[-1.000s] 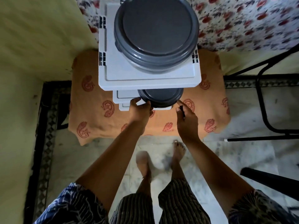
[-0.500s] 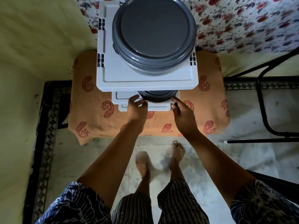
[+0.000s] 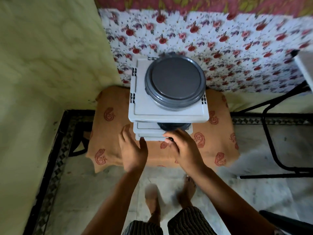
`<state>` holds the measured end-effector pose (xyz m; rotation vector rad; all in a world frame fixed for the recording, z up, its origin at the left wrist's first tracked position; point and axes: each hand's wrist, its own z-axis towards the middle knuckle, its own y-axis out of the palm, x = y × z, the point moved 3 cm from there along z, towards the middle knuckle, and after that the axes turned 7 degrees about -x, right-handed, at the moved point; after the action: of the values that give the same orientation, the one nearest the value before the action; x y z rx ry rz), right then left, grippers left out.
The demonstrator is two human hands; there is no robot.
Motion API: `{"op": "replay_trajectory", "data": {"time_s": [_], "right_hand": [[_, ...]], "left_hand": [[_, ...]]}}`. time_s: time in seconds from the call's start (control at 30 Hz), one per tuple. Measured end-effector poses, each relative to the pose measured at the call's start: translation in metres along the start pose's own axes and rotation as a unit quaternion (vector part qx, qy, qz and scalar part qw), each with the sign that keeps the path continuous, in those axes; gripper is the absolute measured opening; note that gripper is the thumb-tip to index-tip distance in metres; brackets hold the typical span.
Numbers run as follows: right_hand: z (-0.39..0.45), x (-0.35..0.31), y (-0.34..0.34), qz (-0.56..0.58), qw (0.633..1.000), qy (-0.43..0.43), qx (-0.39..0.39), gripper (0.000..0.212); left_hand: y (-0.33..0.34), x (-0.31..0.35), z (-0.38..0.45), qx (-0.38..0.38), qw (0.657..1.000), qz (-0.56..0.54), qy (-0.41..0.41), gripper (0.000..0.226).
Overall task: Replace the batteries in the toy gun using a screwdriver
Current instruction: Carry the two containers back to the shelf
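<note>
Both hands at the front of a white tiered rack, seen from above.

Left hand (image 3: pixel 133 150) open, fingers spread, just off the rack's lower front edge; earlier pressed against that edge, now drawn back. Right hand (image 3: pixel 183 148) closed around a small dark object (image 3: pixel 170 139), possibly the screwdriver, too blurred to name, only its rounded end showing toward the rack, long axis hidden in the fist. White rack (image 3: pixel 169 114) on an orange paisley cloth (image 3: pixel 110 133), large grey round container (image 3: pixel 175 83) on top, a darker round container (image 3: pixel 172 127) on the tier below, partly hidden under the top shelf. Floral cloth (image 3: pixel 237 48) behind, black metal frame (image 3: pixel 271 141) to the right, bare feet on the marble floor (image 3: pixel 101 192). View wider and pulled back compared with the earlier frame. Toy gun not in sight.
</note>
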<state>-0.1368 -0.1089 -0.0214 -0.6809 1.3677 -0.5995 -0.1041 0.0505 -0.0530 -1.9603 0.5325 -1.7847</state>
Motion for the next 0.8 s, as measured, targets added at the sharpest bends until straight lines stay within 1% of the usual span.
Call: {"op": "replay_trajectory", "data": {"time_s": [0.03,0.1,0.2,0.23,0.3,0.37,0.47,0.53,0.6,0.7,0.8], "right_hand": [[0.013,-0.013,-0.002,-0.018,1.0,-0.021,-0.007,0.02],[0.039,-0.035,-0.004,-0.066,0.996,-0.05,-0.028,0.017],[0.086,-0.065,-0.003,-0.192,0.973,-0.066,-0.106,0.039],[0.101,-0.071,-0.002,-0.242,0.959,-0.058,-0.135,0.041],[0.126,-0.08,0.005,-0.349,0.923,-0.072,-0.143,0.032],[0.144,-0.083,0.014,-0.441,0.885,-0.052,-0.144,0.019],[0.163,-0.074,0.031,-0.491,0.857,-0.027,-0.153,0.042],[0.172,-0.067,0.036,-0.523,0.838,-0.029,-0.153,0.048],[0.174,-0.06,0.035,-0.551,0.822,-0.038,-0.142,0.05],[0.17,-0.052,0.032,-0.576,0.801,-0.056,-0.156,0.046],[0.166,-0.046,0.029,-0.579,0.799,-0.07,-0.147,0.044]], "left_hand": [[-0.005,0.005,0.006,-0.008,0.998,0.038,0.042,0.057],[-0.01,0.013,0.016,-0.057,0.986,0.128,0.095,0.065],[-0.013,0.016,0.033,-0.14,0.953,0.251,0.096,0.073],[-0.013,0.015,0.036,-0.162,0.939,0.287,0.095,0.074],[-0.014,0.013,0.04,-0.192,0.916,0.341,0.091,0.074],[-0.015,0.012,0.041,-0.212,0.906,0.357,0.085,0.074],[-0.017,0.01,0.039,-0.219,0.905,0.355,0.086,0.078],[-0.019,0.007,0.038,-0.222,0.905,0.353,0.085,0.081],[-0.02,0.007,0.039,-0.23,0.904,0.351,0.082,0.082],[-0.02,0.007,0.039,-0.231,0.91,0.335,0.082,0.084],[-0.018,0.007,0.037,-0.234,0.914,0.32,0.088,0.087]]}}
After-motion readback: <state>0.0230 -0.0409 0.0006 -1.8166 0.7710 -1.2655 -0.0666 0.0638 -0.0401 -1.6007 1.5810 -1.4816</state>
